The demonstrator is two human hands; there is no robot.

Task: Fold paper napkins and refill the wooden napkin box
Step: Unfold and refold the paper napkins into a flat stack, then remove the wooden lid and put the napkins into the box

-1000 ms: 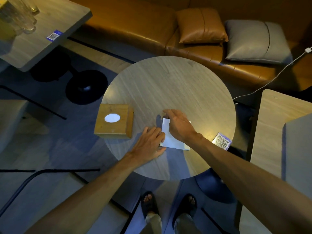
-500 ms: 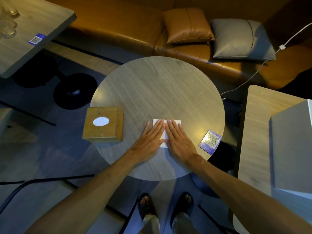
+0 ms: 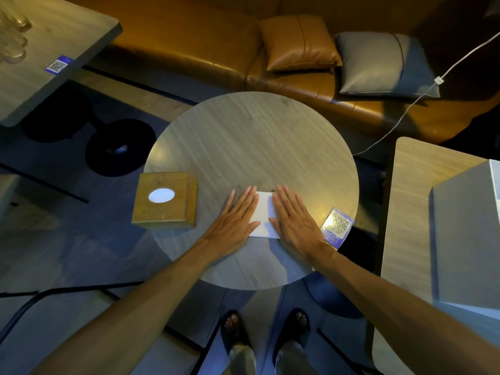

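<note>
A: The left hand (image 3: 235,220) is laid flat, palm down, on the left part of the paper napkin (image 3: 263,215). Its fingers are held straight and together, and nothing is gripped. How is the right hand placed?

B: The right hand (image 3: 295,220) is laid the same way on the napkin's right part, with its fingers stretched out and pointed away from the person. A white strip of napkin is seen between the 2 hands.

A: Where is the napkin found?

B: It is pressed against the round tabletop (image 3: 251,147), on the near half, slightly right of centre. Its near edge is seen below the thumbs. How many layers it is folded into cannot be told.

A: And the wooden napkin box?

B: The wooden napkin box (image 3: 165,209) is set at the tabletop's left edge, near the left hand but not touched by it. An oval opening (image 3: 161,195) is cut in its top, and something white is seen through it.

A: What else is carried by the tabletop?

B: A QR code card (image 3: 336,224) is laid at the right edge, just beside the right wrist.

A: And around it?

B: A brown leather sofa (image 3: 189,41) is seen beyond, with 1 brown cushion (image 3: 297,41) and 1 grey cushion (image 3: 378,63) on it. A white cable (image 3: 405,109) is run across its seat. 2 sandalled feet (image 3: 235,328) are seen on the floor.
</note>
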